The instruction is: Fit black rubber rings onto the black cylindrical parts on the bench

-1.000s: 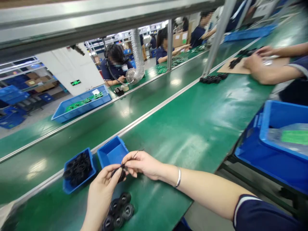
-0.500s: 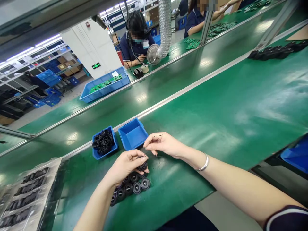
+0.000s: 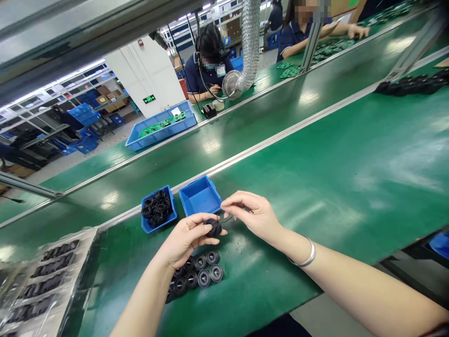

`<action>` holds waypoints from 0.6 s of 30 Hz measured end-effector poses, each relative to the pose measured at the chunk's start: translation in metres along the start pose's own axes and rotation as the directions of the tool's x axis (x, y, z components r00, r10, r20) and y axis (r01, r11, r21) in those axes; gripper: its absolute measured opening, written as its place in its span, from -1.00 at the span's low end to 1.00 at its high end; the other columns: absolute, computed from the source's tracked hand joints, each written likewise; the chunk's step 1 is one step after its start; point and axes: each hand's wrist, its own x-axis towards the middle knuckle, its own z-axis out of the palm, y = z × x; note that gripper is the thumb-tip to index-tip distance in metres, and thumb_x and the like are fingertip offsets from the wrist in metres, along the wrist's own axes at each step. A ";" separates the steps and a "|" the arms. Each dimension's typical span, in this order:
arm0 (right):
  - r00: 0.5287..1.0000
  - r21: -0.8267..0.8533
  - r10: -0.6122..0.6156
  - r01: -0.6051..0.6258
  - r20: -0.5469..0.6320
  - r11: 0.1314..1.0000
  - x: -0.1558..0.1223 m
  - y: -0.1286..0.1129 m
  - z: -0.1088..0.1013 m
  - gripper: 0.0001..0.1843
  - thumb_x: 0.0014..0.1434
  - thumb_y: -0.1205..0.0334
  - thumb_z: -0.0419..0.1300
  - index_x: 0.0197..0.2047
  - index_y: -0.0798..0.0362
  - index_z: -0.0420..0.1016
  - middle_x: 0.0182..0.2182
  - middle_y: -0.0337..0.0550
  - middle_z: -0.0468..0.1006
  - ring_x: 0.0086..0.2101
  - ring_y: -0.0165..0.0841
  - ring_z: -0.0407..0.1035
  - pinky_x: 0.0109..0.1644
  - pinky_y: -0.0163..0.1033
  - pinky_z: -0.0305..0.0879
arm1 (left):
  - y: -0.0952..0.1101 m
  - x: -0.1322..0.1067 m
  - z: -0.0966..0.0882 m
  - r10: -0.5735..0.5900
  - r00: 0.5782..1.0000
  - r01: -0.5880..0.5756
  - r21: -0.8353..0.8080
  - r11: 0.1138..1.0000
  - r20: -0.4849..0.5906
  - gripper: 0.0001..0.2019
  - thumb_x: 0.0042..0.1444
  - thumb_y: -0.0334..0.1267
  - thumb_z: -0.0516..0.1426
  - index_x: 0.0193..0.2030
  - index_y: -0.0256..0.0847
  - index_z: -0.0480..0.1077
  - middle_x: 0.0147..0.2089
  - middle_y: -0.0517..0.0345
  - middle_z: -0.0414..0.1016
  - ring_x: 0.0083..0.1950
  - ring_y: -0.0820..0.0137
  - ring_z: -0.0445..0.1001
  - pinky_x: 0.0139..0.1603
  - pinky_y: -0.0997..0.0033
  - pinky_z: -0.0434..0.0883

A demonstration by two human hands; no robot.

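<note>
A coil of thin black cable point(image 3: 213, 227) is gripped between the thumb and fingers of my left hand point(image 3: 187, 238), raised over the green bench. Just to its right, my right hand point(image 3: 254, 210) pinches the loose end of that cable, which runs across the short gap between the hands. Below my left hand, several round black parts point(image 3: 204, 278) with ring-shaped faces lie in rows on the bench; my left wrist covers some of them. Behind my hands stand a blue bin filled with black cable coils point(image 3: 157, 208) and a second blue bin point(image 3: 199, 195) with its bare floor showing.
Bagged black parts point(image 3: 45, 281) lie on a board at the left. A metal rail point(image 3: 238, 161) runs behind the bins. More black parts point(image 3: 410, 84) sit at the far right. Across the line, two people work near green circuit boards and a blue tray point(image 3: 161, 126).
My left hand has turned so the coil shows more fully. My right hand still holds the cable end, with more cable visible between the hands. The whole view has shifted slightly.
</note>
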 end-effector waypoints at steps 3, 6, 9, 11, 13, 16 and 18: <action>0.996 -0.054 -0.086 0.087 0.015 0.995 -0.003 0.001 0.000 -0.85 0.32 0.29 0.19 -0.15 0.02 0.63 -0.37 -0.12 0.61 -0.42 -0.35 0.49 -0.35 -0.23 0.45 | -0.001 0.003 -0.001 0.031 0.999 -0.031 -0.002 1.000 -0.040 -0.68 0.04 -0.23 0.35 -0.05 -0.25 0.55 0.01 -0.07 0.60 0.00 0.14 0.61 0.03 0.22 0.54; 0.950 -0.140 -0.292 0.306 0.115 0.942 -0.007 0.002 0.002 -0.77 0.34 0.38 0.13 -0.08 0.01 0.61 -0.31 -0.08 0.66 -0.30 -0.30 0.54 -0.18 -0.17 0.49 | -0.008 0.010 0.001 0.107 0.984 -0.101 0.051 0.994 -0.142 -0.66 0.01 -0.23 0.36 -0.05 -0.26 0.56 -0.02 -0.04 0.62 0.00 0.17 0.60 0.06 0.19 0.53; 0.858 -0.142 -0.448 0.491 0.252 0.860 -0.013 0.003 0.007 -0.73 0.37 0.39 0.07 -0.03 0.04 0.59 -0.21 -0.02 0.67 -0.19 -0.28 0.56 -0.06 -0.14 0.49 | -0.015 0.017 0.005 0.191 0.951 -0.179 0.074 0.981 -0.244 -0.64 0.03 -0.20 0.35 -0.01 -0.24 0.53 -0.04 0.01 0.62 0.00 0.22 0.60 0.09 0.23 0.51; 0.815 -0.119 -0.490 0.545 0.309 0.830 -0.015 0.005 0.011 -0.72 0.39 0.38 0.04 -0.01 0.07 0.57 -0.21 0.00 0.67 -0.18 -0.30 0.56 -0.06 -0.17 0.50 | -0.016 0.018 0.008 0.222 0.938 -0.219 0.042 0.975 -0.268 -0.63 0.05 -0.21 0.33 0.01 -0.24 0.50 -0.01 -0.01 0.61 0.04 0.21 0.59 0.12 0.23 0.49; 0.798 -0.090 -0.506 0.560 0.327 0.824 -0.017 0.005 0.014 -0.72 0.40 0.39 0.03 0.00 0.09 0.56 -0.21 -0.01 0.67 -0.16 -0.32 0.56 -0.03 -0.19 0.50 | -0.014 0.017 0.009 0.207 0.949 -0.223 -0.042 0.974 -0.236 -0.61 0.06 -0.25 0.32 0.05 -0.24 0.48 0.02 -0.04 0.60 0.08 0.17 0.57 0.13 0.22 0.48; 0.803 -0.055 -0.517 0.555 0.297 0.830 -0.016 0.005 0.015 -0.73 0.41 0.38 0.04 0.02 0.11 0.54 -0.19 -0.01 0.68 -0.13 -0.32 0.55 0.06 -0.19 0.47 | -0.010 0.012 0.008 0.109 0.989 -0.126 -0.179 0.976 -0.102 -0.57 0.07 -0.28 0.29 0.11 -0.20 0.46 0.01 -0.05 0.61 0.04 0.18 0.59 0.03 0.26 0.53; 0.803 -0.048 -0.531 0.562 0.269 0.826 -0.014 0.004 0.013 -0.73 0.42 0.34 0.03 0.01 0.14 0.54 -0.18 0.01 0.67 -0.13 -0.31 0.55 0.05 -0.21 0.46 | -0.009 0.010 0.005 0.060 0.995 -0.077 -0.227 0.971 -0.082 -0.66 0.06 -0.25 0.29 0.01 -0.23 0.53 -0.02 -0.06 0.61 -0.02 0.20 0.61 -0.05 0.32 0.56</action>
